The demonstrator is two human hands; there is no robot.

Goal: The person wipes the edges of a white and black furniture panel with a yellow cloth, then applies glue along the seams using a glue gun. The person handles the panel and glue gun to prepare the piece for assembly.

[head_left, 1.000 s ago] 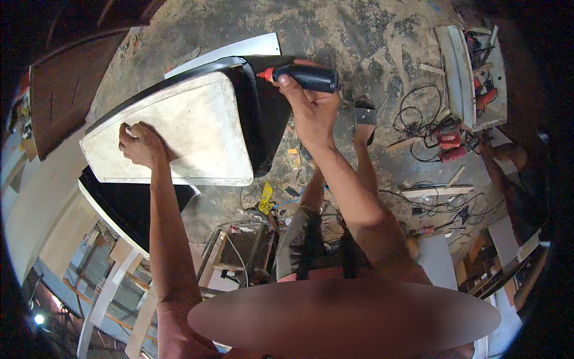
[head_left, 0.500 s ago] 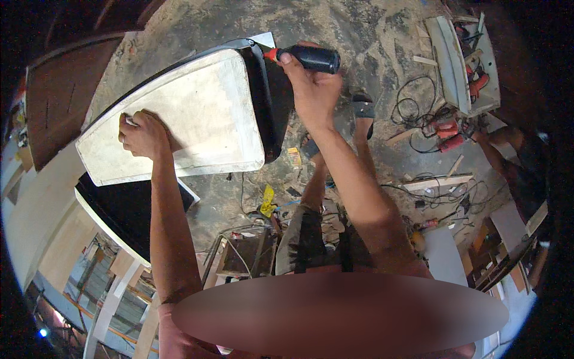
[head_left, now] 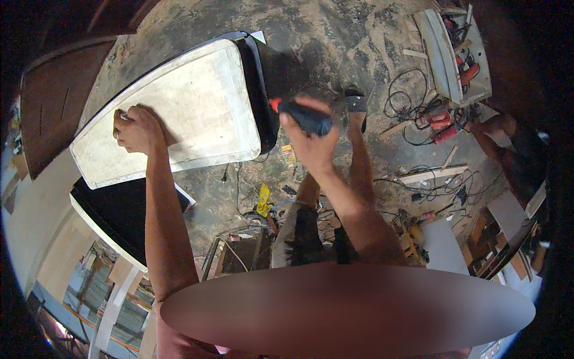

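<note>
My left hand (head_left: 140, 129) rests on the pale face of a tapered, round-cornered panel (head_left: 203, 107). Its fingers are curled closed, and what they grip, if anything, is hidden. A black strip (head_left: 254, 90) runs along the panel's right end. Just right of that strip, my right hand (head_left: 314, 143) is wrapped around a dark squeeze bottle (head_left: 308, 116) with a red nozzle. The nozzle points toward the strip's side, apart from it, and the bottle is a little blurred.
A second black panel (head_left: 113, 221) with a white edge sits below the first. Loose cables (head_left: 406, 99) and red power tools (head_left: 442, 125) lie on the dusty floor at right. Beyond stands a wooden box of tools (head_left: 445, 57). Another person's arm (head_left: 487, 134) reaches in at far right.
My right hand has drawn the bottle away from the panel's far right corner, down toward me along its right end. My left hand stays on the panel.
</note>
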